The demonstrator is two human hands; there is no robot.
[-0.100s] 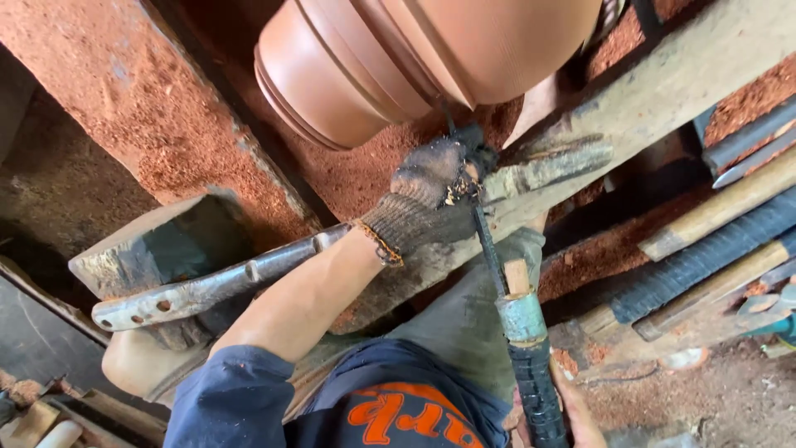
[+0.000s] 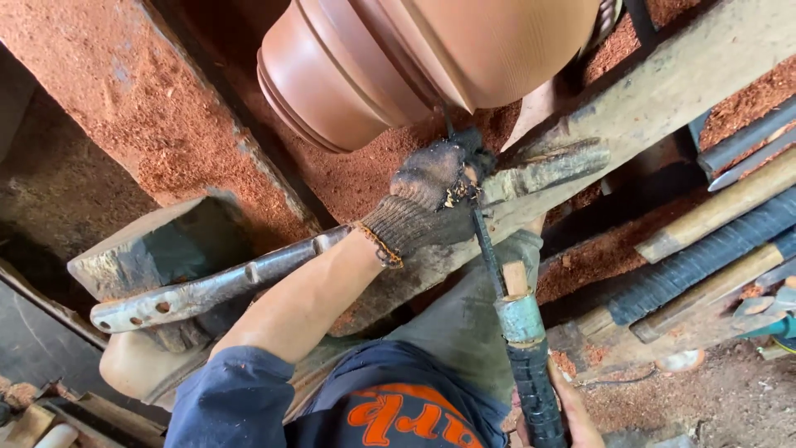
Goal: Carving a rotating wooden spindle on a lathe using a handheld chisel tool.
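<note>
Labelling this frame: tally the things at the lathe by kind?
Round reddish-brown turned wooden piece: 1
Long metal turning chisel with taped handle: 1
Worn wooden tool-rest beam: 1
Spare long-handled tools lying at right: about 4
Dark knit work glove, on left hand: 1
Total: about 8

I see a smooth, satin-sheened reddish-brown turned wooden piece point(image 2: 414, 58) at twelve o'clock. My left hand point(image 2: 431, 199) wears a knitted cloth glove, grimy and frayed. The long tool point(image 2: 518, 332) has a dark metal shaft, a dull metal ferrule and a black ribbed, tape-like grip. The rest beam point(image 2: 663, 91) is rough, worn wood. Matt red sawdust point(image 2: 99, 91) lies at ten o'clock.
</note>
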